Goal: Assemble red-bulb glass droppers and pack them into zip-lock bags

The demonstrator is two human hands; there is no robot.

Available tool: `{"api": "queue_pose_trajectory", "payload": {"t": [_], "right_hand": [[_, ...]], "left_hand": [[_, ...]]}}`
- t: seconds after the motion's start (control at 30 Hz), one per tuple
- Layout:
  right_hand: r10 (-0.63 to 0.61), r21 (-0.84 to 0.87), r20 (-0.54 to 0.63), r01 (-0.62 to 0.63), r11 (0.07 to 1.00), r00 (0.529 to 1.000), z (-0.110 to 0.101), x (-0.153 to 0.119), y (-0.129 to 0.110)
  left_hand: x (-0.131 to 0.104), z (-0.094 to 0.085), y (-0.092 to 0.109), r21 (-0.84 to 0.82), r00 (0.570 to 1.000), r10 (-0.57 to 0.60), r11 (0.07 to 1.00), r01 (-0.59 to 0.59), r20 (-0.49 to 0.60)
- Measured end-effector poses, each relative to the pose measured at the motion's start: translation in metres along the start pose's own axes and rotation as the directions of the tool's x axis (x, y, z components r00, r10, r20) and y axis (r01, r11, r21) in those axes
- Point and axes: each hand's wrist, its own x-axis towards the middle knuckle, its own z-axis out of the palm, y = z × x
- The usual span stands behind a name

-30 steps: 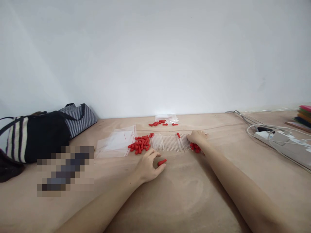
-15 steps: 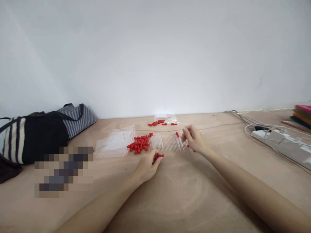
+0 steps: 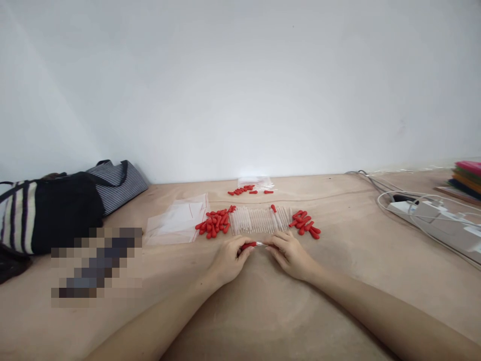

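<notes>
Head — tubes (image 3: 259,220) between bags (image 3: 71,210) and power strip (image 3: 432,223)

I watch through one camera on the person's head, facing forward and down across the surface (image 3: 263,316) to the wall (image 3: 240,90) on the far side. It sits near, behind and above the left hand (image 3: 228,256) and right hand (image 3: 291,254).

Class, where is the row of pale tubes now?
Head view, centre: the tube row lies between the left red pile and right red pile, beyond the left hand and right hand.
</notes>
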Motion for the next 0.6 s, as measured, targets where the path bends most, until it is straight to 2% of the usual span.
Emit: {"api": "queue_pose_trajectory", "payload": {"t": [0.3, 0.6], "right_hand": [[0.057, -0.063, -0.014, -0.058, 0.996, 0.998, -0.0017, -0.0007, -0.0034], [0.021, -0.102, -0.044, -0.025, 0.994, 0.999, 0.0032, -0.0009, -0.0043]], "left_hand": [[-0.0014, -0.0010, 0.0015, -0.005, 1.000, 0.002, 1.000, -0.002, -0.020], [-0.0019, 0.0021, 0.0008, 0.007, 0.997, 0.042, 0.999, -0.042, -0.062]]}}
